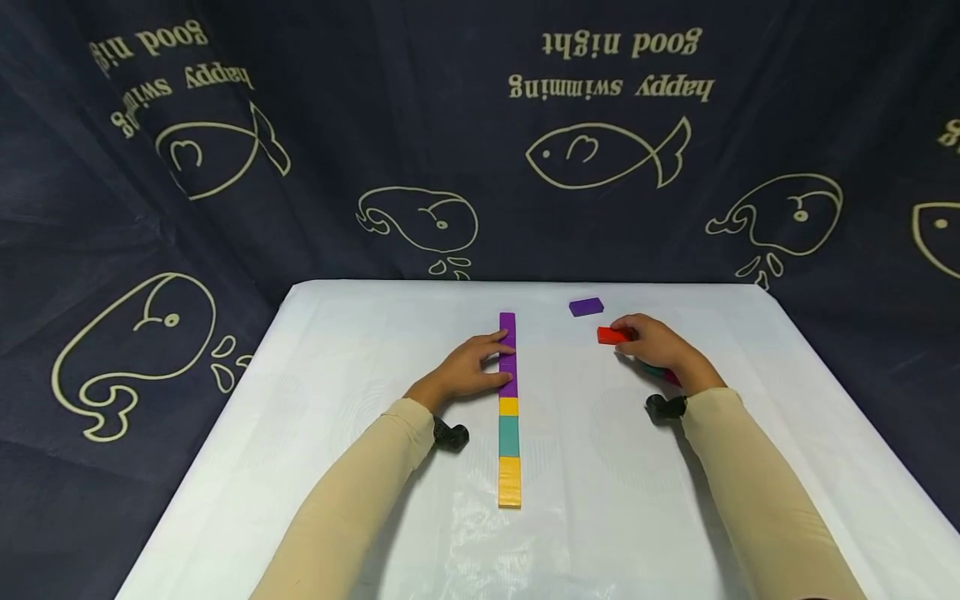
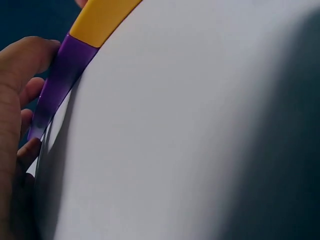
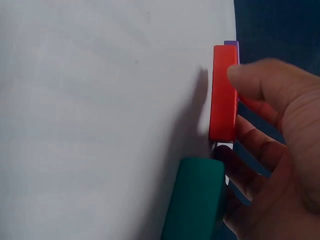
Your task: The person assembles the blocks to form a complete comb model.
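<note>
A straight row of blocks runs away from me on the white table [image 1: 420, 533]: a yellow block [image 1: 509, 483] nearest, then a teal block [image 1: 509, 437], a small yellow block [image 1: 508, 407] and purple blocks [image 1: 507, 323] at the far end. My left hand [image 1: 472, 367] rests on the purple part from the left, thumb and fingers spread along it. To the right, my right hand [image 1: 656, 343] pinches a red block [image 3: 223, 100] between thumb and fingers. A green block [image 3: 195, 200] lies under that hand, beside a dark red block [image 1: 672, 378] partly hidden by the wrist.
A loose purple block [image 1: 587, 307] lies near the table's far edge, beyond the right hand. Behind the table hangs a dark cloth [image 1: 480, 142] with fish and whale drawings. A black wrist camera [image 1: 451, 436] sits at my left cuff, another black camera [image 1: 664, 407] at my right.
</note>
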The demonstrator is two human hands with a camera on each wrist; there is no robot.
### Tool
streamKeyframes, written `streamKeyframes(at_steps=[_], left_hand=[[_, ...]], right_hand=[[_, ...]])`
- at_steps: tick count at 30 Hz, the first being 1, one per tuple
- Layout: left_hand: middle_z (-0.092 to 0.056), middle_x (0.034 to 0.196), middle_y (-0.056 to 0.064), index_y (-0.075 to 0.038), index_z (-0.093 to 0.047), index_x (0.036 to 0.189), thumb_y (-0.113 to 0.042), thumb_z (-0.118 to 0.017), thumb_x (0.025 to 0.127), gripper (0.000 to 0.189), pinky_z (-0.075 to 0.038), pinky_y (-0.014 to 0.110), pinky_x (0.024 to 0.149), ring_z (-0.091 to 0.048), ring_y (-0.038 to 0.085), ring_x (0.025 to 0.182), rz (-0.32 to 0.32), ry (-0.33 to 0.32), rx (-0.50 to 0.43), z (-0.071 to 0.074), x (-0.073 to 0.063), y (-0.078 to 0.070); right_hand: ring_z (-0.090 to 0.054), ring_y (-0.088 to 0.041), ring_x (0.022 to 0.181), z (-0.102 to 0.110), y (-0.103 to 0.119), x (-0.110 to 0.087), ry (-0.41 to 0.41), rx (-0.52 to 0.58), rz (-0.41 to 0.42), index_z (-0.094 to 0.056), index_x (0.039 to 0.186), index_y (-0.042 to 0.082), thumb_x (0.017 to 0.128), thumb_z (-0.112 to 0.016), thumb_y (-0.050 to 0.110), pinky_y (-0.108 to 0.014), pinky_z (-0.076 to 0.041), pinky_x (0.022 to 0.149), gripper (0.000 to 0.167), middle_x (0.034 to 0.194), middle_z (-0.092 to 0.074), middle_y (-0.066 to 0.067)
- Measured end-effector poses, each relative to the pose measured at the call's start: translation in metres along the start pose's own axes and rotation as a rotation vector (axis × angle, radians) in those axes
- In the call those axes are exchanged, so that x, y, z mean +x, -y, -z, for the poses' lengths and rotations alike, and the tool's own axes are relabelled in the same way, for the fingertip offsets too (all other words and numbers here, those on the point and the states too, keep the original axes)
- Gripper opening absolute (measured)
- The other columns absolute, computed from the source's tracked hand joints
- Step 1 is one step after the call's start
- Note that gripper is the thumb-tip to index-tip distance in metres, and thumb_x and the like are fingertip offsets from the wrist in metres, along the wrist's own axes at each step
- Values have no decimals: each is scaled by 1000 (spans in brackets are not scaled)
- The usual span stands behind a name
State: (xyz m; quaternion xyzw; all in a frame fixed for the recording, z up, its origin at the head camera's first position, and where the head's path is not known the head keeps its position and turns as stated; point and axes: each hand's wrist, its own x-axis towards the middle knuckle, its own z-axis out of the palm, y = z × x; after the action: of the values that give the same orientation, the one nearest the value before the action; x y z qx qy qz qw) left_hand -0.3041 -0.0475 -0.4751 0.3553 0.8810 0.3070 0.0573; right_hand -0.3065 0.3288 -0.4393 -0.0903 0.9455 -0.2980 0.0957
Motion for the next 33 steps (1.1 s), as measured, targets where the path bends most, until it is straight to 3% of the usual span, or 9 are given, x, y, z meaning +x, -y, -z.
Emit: streamKeyframes(at_steps=[11, 19, 33], left_hand=[[-36, 158, 4, -17, -61, 137, -37, -71, 89, 53, -25, 42, 118, -32, 26, 144, -3, -17, 8, -2, 0, 3], [-37, 157, 4, -17, -62, 136, -36, -72, 89, 52, -26, 43, 118, -34, 26, 143, -7, -32, -7, -3, 0, 2], [-38, 157, 4, -17, -62, 135, -36, -72, 89, 52, -27, 42, 117, -35, 26, 142, -7, -41, -3, -3, -1, 3]], right_hand=[[-45, -42, 123, -1, -1, 4, -24, -24, 2, -56, 131, -2, 97, -57, 5, -60, -29, 111, 35, 135, -51, -28], [-45, -41, 118, -3, 6, 8, -39, 31, -21, -57, 130, 2, 97, -57, 6, -61, -30, 109, 34, 134, -52, -26], [-50, -38, 115, -23, 30, 23, -78, 65, 79, -58, 128, 0, 95, -59, 3, -57, -37, 106, 33, 130, -56, -24]])
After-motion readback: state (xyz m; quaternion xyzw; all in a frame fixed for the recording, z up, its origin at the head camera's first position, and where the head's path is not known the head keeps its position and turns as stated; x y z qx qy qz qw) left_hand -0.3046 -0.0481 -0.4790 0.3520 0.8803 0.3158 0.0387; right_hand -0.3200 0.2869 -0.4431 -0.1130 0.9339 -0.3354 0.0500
